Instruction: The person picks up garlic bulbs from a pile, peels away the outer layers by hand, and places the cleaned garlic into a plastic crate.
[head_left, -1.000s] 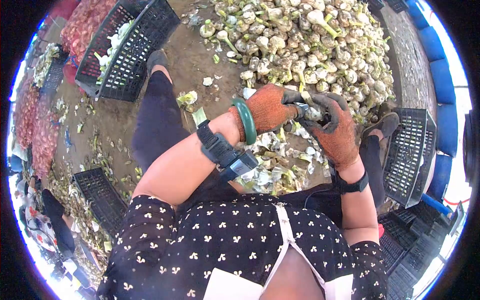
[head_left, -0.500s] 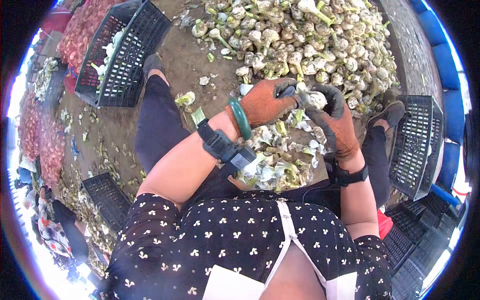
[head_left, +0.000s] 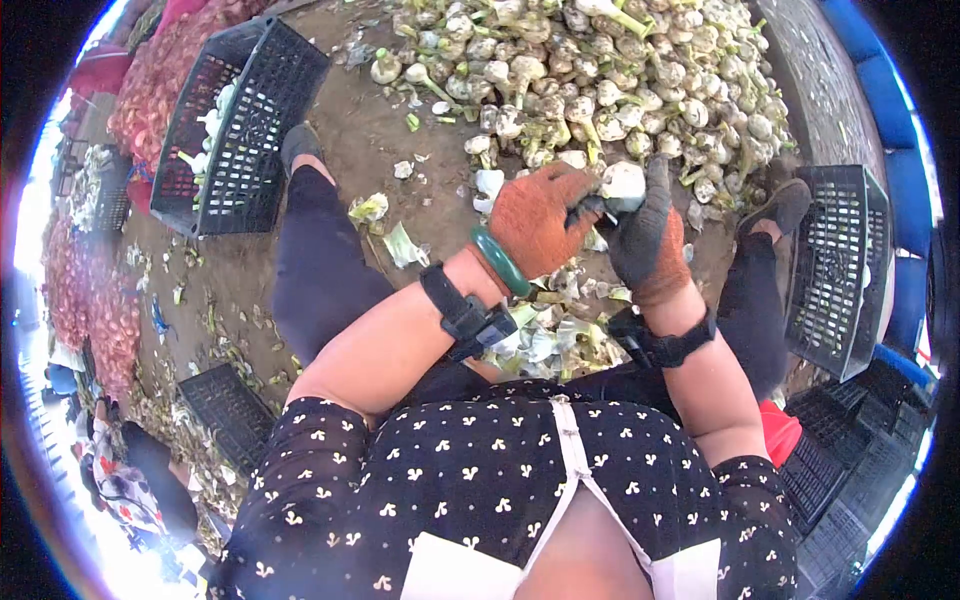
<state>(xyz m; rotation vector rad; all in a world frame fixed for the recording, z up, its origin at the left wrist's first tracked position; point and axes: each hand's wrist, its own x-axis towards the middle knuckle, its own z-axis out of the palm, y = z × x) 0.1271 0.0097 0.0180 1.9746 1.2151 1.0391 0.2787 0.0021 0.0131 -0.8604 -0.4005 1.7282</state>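
My right hand (head_left: 648, 235), in an orange glove with a dark palm, grips a whitish garlic bulb (head_left: 624, 184) with the thumb along its right side. Just left of the bulb is my left hand (head_left: 542, 218), gloved the same way, with a green bangle (head_left: 500, 262) at the wrist. Its fingers are curled around a small dark tool (head_left: 590, 212) with a pale tip; most of the tool is hidden. Beyond both hands lies a large heap of garlic bulbs (head_left: 610, 85). Peeled skins and leaf scraps (head_left: 560, 340) cover the ground below them.
A black crate (head_left: 245, 130) holding some garlic stands tilted at the upper left, beside red net sacks (head_left: 195, 65). Another black crate (head_left: 835, 270) stands by my right foot. Stacked crates (head_left: 850, 450) are at lower right; a person (head_left: 130, 480) is at lower left.
The bulb has lost its visible stalk and now shows a rounded pale face upward. My right hand has turned, its back more visible, and my left hand has moved slightly down.
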